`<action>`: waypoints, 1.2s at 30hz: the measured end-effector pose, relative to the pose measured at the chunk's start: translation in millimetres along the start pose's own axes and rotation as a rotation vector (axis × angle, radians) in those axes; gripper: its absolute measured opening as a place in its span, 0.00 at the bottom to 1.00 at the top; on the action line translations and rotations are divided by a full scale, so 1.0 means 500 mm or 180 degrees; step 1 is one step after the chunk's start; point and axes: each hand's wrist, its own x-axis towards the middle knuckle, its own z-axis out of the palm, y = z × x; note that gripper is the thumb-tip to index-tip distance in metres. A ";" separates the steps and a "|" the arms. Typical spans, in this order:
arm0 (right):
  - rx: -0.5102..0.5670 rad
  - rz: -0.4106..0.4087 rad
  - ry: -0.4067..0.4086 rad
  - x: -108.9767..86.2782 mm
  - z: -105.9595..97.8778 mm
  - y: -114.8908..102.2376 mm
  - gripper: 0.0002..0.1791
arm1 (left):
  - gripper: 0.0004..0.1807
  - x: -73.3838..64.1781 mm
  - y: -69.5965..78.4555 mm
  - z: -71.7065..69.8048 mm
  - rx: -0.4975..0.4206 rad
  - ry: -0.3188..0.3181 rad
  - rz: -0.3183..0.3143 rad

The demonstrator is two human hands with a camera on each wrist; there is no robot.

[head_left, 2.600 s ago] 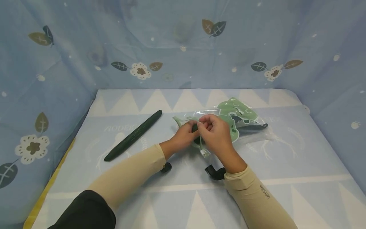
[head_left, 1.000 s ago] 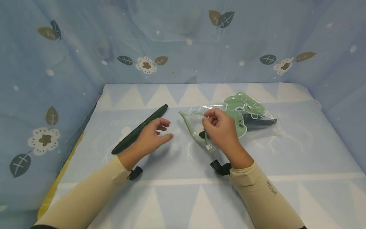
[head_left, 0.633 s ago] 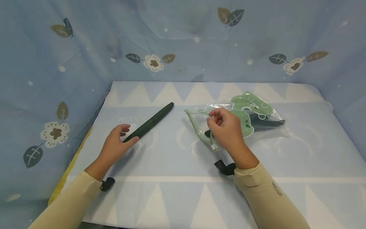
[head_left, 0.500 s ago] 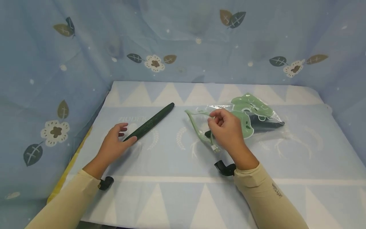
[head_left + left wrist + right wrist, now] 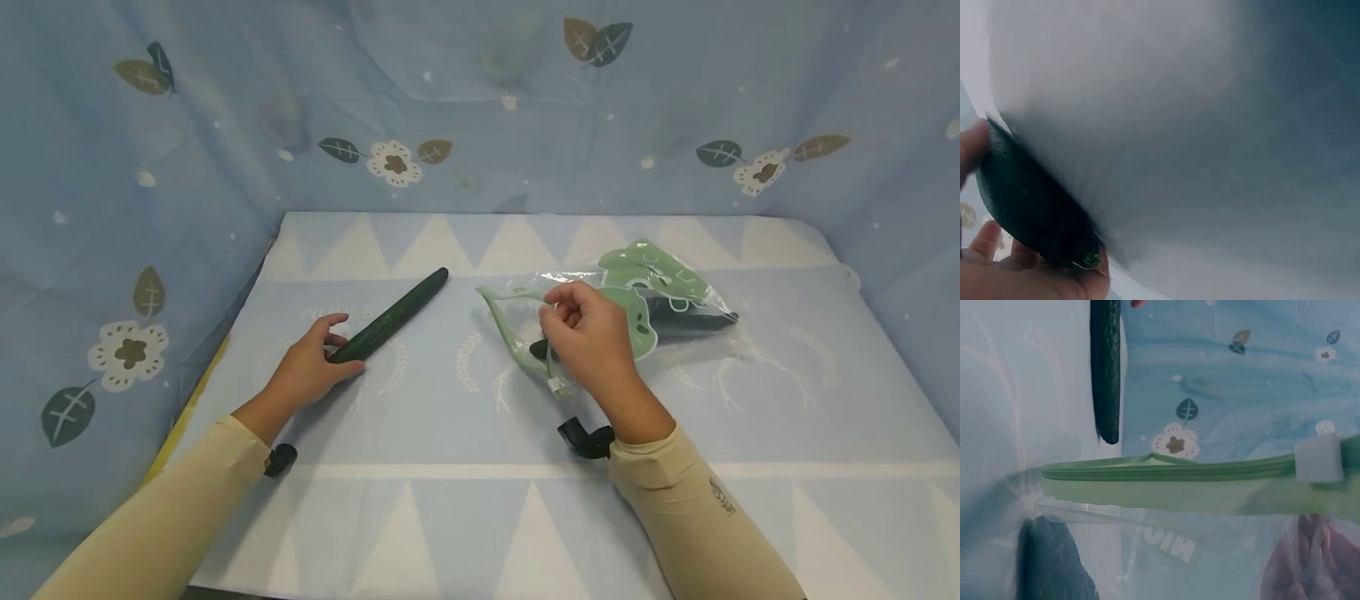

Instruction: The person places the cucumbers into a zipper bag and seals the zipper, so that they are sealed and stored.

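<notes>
Got my left hand curled round one cucumber, toward the desk's left edge; my right hand is pinching a clear bag by its mouth lol.

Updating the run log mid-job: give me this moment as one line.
left hand: around loose cucumber; right hand: pinching zip bag; bag: open, second cucumber inside

Looked like a curtained-off workspace, hung with leaf-and-flower drapes around the far corners of a cloth-covered counter.
</notes>
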 end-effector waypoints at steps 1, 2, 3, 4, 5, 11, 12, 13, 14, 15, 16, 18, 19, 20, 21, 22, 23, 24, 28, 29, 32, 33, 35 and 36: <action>-0.0009 -0.0001 -0.0002 0.000 0.000 -0.001 0.06 | 0.48 -0.001 0.000 0.001 0.0017 0.0004 0.0020; -0.0016 -0.0001 -0.0001 0.001 0.000 0.000 0.06 | 0.46 -0.002 0.001 0.002 0.0036 0.0011 0.0059; -0.0023 0.0000 0.0000 0.002 0.000 0.000 0.06 | 0.44 -0.004 0.001 0.002 0.0070 0.0022 0.0111; -0.0018 0.0007 -0.0005 0.002 0.000 -0.001 0.06 | 0.42 -0.006 0.002 0.002 0.0109 0.0039 0.0168; -0.0013 0.0019 -0.0010 0.002 0.001 0.000 0.06 | 0.39 -0.008 0.003 0.002 0.0141 0.0064 0.0219; 0.0000 0.0040 -0.0015 0.004 0.001 -0.002 0.06 | 0.30 -0.020 0.003 -0.004 0.0172 0.0266 0.0375; -0.0004 0.0034 -0.0006 0.004 0.001 -0.003 0.07 | 0.30 -0.022 0.003 -0.004 0.0148 0.0292 0.0393; -0.0006 0.0035 0.0000 0.004 0.001 -0.003 0.07 | 0.30 -0.024 0.002 -0.004 0.0111 0.0314 0.0401; -0.0005 0.0035 0.0005 0.004 0.001 -0.003 0.07 | 0.29 -0.027 0.002 -0.005 0.0075 0.0334 0.0406; -0.0002 0.0033 0.0011 0.004 0.001 -0.003 0.07 | 0.29 -0.030 0.003 -0.005 0.0041 0.0348 0.0419; 0.0001 0.0034 0.0013 0.003 0.000 -0.003 0.07 | 0.29 -0.034 0.003 -0.007 0.0000 0.0354 0.0427; 0.0009 0.0029 0.0022 0.003 -0.001 -0.003 0.07 | 0.29 -0.043 0.007 -0.012 -0.0049 0.0336 0.0468; 0.0014 0.0031 0.0029 0.002 -0.001 -0.003 0.07 | 0.29 -0.049 0.011 -0.017 -0.0076 0.0314 0.0499; 0.0024 0.0026 0.0039 0.002 -0.002 -0.003 0.07 | 0.28 -0.056 0.013 -0.023 -0.0092 0.0298 0.0550; 0.0028 0.0022 0.0054 0.002 -0.003 -0.003 0.06 | 0.28 -0.062 0.017 -0.030 -0.0117 0.0282 0.0612; 0.0033 0.0018 0.0064 0.003 -0.003 -0.003 0.06 | 0.27 -0.070 0.020 -0.039 -0.0120 0.0270 0.0667; 0.0032 0.0009 0.0080 0.003 -0.003 -0.002 0.06 | 0.26 -0.077 0.023 -0.047 -0.0122 0.0268 0.0731; 0.0028 0.0003 0.0095 0.003 -0.004 -0.002 0.06 | 0.26 -0.084 0.026 -0.056 -0.0122 0.0273 0.0806; 0.0025 -0.0016 0.0134 0.006 -0.005 -0.002 0.06 | 0.24 -0.111 0.031 -0.083 -0.0197 0.0337 0.1064; 0.0027 -0.0021 0.0139 0.006 -0.005 -0.002 0.06 | 0.23 -0.117 0.030 -0.086 -0.0243 0.0357 0.1111; 0.0047 -0.0019 0.0125 0.007 -0.005 -0.003 0.06 | 0.23 -0.130 0.029 -0.086 -0.0388 0.0365 0.1214; 0.0053 -0.0017 0.0124 0.007 -0.005 -0.003 0.06 | 0.23 -0.133 0.030 -0.084 -0.0412 0.0351 0.1229; 0.0060 -0.0004 0.0118 0.006 -0.004 -0.004 0.06 | 0.23 -0.132 0.034 -0.073 -0.0465 0.0288 0.1277; 0.0066 0.0006 0.0113 0.005 -0.003 -0.003 0.06 | 0.23 -0.130 0.037 -0.066 -0.0479 0.0232 0.1292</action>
